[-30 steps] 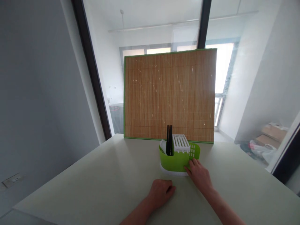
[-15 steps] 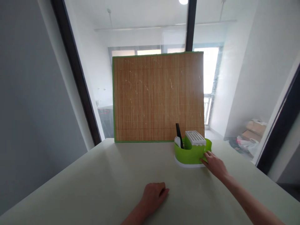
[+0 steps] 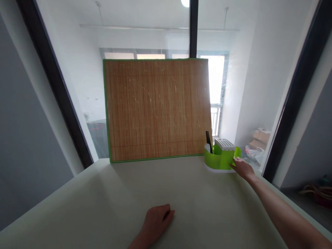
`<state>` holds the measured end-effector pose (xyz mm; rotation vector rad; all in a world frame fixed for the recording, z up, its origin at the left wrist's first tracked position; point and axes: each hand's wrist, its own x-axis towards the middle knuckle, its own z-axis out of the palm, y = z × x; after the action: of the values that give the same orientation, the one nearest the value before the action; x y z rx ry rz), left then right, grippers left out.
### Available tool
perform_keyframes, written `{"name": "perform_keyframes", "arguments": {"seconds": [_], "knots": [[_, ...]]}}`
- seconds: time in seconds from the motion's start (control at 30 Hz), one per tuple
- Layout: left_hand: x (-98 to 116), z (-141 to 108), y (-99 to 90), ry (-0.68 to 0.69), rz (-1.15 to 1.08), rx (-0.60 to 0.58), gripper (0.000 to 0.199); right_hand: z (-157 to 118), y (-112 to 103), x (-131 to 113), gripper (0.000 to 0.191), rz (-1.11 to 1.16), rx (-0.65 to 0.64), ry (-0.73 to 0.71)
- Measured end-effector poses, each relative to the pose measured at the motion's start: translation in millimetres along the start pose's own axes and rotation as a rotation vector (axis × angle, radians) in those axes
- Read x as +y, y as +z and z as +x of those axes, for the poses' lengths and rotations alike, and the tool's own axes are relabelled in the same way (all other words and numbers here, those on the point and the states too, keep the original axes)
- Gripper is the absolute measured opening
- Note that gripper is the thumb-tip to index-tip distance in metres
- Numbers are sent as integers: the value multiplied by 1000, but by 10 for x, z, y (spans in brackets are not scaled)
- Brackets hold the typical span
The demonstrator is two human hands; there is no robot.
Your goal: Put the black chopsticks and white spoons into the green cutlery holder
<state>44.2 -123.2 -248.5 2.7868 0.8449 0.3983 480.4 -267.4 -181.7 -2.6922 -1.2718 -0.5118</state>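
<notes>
Green oval plastic caddy on a white base (image 3: 214, 160): upright near the far right corner of your pale, smooth-topped table (image 3: 103, 200). Up top, a white slotted plastic rack (image 3: 225, 144); at the left end, slim black sticks (image 3: 208, 141), likely chopsticks, lean beside a white rounded utensil (image 3: 207, 147), too small to identify.

Your right hand (image 3: 243, 168) touches the caddy's right end, thumb low at the front, fingers higher at the side. Can't tell whether you're pinching the wall or just resting against it. Your left hand (image 3: 157, 219) lies loosely curled on the near part of the table, well apart from the caddy, nothing visible in it.

Behind: large brown bamboo mat with green edging (image 3: 158, 110), standing upright. The caddy hides its lower right corner; touching or apart, can't tell.

Risks, as I judge them: a shove toward the corner could run the caddy's base off the edge. Pushing back could knock the mat over if it's only propped. Pressing high on one end could tip the caddy and spill the loose sticks. One-handed contact leaves its left end free to swing round.
</notes>
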Motion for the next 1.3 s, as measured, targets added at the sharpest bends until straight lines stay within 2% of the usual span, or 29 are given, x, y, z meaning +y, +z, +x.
{"name": "perform_keyframes", "arguments": {"seconds": [0.3,0.47,0.53,0.6,0.8,0.83,0.9,0.97,1.07,1.3], "knots": [[10,-6,0,-10,-2,-5,37,81,37,294,24,25,-11,63],[-27,6,53,-5,10,5,40,-74,-162,283,41,58,151,98],[-44,12,81,4,18,10,40,-230,-251,115,40,69,227,96],[-57,16,109,15,36,10,40,-464,-282,-212,36,96,234,10],[-65,7,152,24,82,33,41,-1439,-50,-1695,26,206,93,-554],[-64,3,153,28,90,37,40,-1568,-12,-1890,23,232,60,-681],[-64,-5,157,33,112,41,40,-1739,35,-2158,19,250,-18,-834],[-69,-10,167,38,132,46,40,-1801,49,-2271,18,242,-64,-861],[-84,-9,198,49,139,62,41,-1788,47,-2270,17,216,-92,-850],[-102,3,239,63,142,74,41,-1798,88,-2246,17,222,-61,-818]]}}
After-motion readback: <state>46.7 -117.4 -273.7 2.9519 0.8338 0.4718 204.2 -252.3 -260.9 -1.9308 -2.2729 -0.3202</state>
